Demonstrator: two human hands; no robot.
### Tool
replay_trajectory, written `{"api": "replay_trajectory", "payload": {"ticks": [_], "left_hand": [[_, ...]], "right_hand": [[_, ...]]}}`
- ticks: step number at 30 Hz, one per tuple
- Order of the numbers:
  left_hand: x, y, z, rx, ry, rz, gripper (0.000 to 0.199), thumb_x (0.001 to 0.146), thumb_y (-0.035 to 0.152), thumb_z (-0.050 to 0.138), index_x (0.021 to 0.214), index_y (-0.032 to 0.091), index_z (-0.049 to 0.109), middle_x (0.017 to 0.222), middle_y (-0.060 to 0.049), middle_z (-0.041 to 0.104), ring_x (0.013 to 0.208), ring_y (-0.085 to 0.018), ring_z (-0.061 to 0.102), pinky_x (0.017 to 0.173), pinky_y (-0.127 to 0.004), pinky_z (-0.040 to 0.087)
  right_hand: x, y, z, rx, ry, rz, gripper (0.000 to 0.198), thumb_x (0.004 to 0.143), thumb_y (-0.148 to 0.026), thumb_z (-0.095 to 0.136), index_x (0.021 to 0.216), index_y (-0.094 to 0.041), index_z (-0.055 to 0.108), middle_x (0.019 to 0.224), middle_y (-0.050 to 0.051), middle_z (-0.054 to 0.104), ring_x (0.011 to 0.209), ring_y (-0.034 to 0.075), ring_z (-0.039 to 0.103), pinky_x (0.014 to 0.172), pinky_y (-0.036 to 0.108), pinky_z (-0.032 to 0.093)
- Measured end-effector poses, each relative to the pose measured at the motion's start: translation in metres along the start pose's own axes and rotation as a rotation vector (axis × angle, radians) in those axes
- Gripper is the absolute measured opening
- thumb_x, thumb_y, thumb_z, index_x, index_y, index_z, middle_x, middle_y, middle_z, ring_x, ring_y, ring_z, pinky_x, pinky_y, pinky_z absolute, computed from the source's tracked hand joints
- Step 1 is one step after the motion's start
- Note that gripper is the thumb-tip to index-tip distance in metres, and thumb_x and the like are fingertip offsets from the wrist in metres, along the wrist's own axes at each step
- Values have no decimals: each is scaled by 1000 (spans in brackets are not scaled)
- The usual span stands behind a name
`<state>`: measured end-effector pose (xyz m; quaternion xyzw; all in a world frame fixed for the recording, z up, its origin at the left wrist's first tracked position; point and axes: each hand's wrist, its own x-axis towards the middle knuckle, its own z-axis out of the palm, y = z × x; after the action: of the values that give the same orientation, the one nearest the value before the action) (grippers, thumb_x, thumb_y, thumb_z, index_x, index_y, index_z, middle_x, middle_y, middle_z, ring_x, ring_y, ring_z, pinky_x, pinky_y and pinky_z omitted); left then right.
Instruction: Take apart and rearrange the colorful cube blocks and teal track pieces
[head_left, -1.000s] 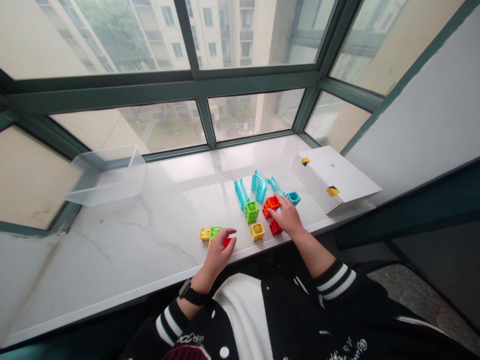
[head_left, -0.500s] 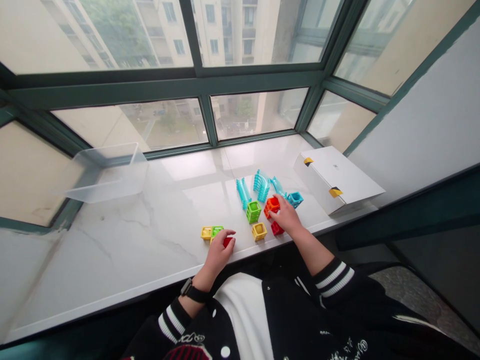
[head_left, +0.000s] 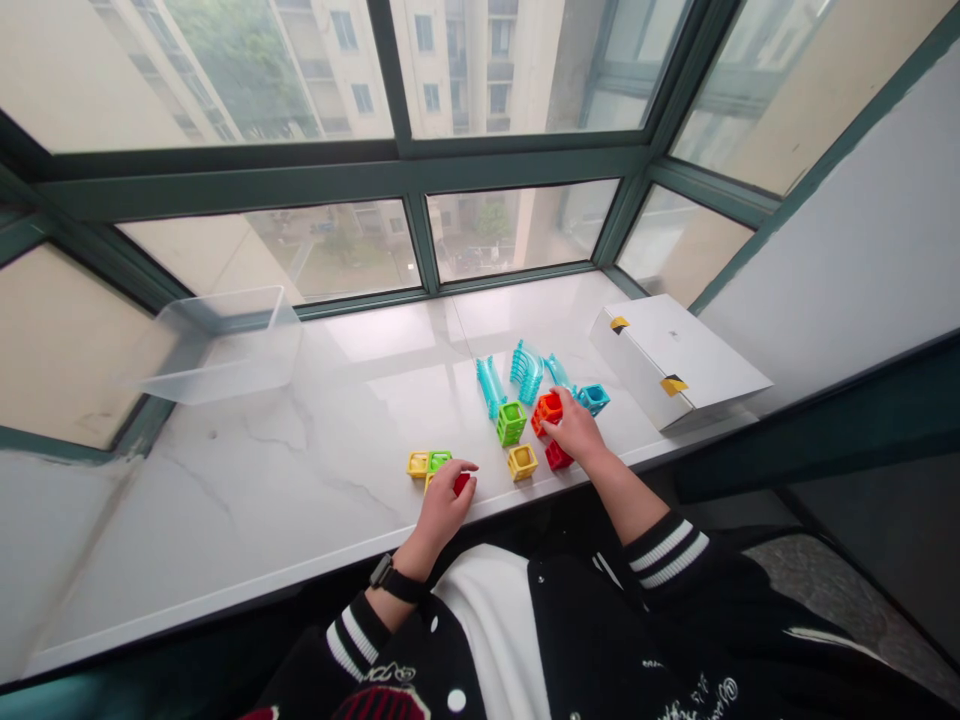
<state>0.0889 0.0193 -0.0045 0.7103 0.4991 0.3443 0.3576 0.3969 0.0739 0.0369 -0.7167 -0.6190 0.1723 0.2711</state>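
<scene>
My left hand [head_left: 444,508] curls around a red block [head_left: 462,483] close to the front edge of the white ledge. Beside that block and partly under my fingers lie a yellow block [head_left: 418,463] and a green block [head_left: 439,460], side by side. With thumb and fingers, my right hand [head_left: 579,432] grips an orange block [head_left: 545,414]. Below its palm sits a dark red block [head_left: 557,456], partly covered. Between the hands stand a taller green block [head_left: 511,424] and a yellow cube block [head_left: 522,462].
Behind the blocks lie a straight blue track piece [head_left: 491,388], a curved one [head_left: 527,372] and another partly hidden [head_left: 558,371]. A blue block [head_left: 593,400] stands right of them. A clear plastic bin [head_left: 225,380] is at the left, a white box [head_left: 682,355] at the right.
The whole view has shifted slightly, so everything sits a little further right. Both hands keep the same places on the blocks.
</scene>
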Motion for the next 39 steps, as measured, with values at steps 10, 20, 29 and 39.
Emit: {"api": "replay_trajectory", "payload": {"ticks": [10,20,29,39], "left_hand": [[-1,4,-1,-6,14,19,16,94,27,58,104,25,71,110,-6,75,108,-26,70,102,-47,54],[-2,2,-9,-58,12,-45,20,94,30,59,108,25,72,113,-7,76,109,-26,71,101,-47,56],[1,-26,-51,21,291,-29,21,97,31,54,108,26,71,114,-7,74,112,-26,69,104,-46,54],[-9,-57,-64,187,129,-32,37,91,34,66,128,28,68,153,-10,56,143,-32,54,122,-56,41]], "right_hand": [[1,7,7,-28,20,-19,67,82,-25,72,146,-25,51,134,13,69,116,34,70,101,51,57],[-2,6,1,-24,-27,-49,84,83,-26,73,160,-23,39,152,17,57,138,35,57,114,55,48],[-37,-32,-45,78,133,-150,73,92,-38,69,159,-28,43,150,14,59,137,36,58,116,57,48],[-64,-108,-23,312,-221,-604,38,99,-27,62,137,-29,67,123,7,74,112,25,72,102,43,60]]}}
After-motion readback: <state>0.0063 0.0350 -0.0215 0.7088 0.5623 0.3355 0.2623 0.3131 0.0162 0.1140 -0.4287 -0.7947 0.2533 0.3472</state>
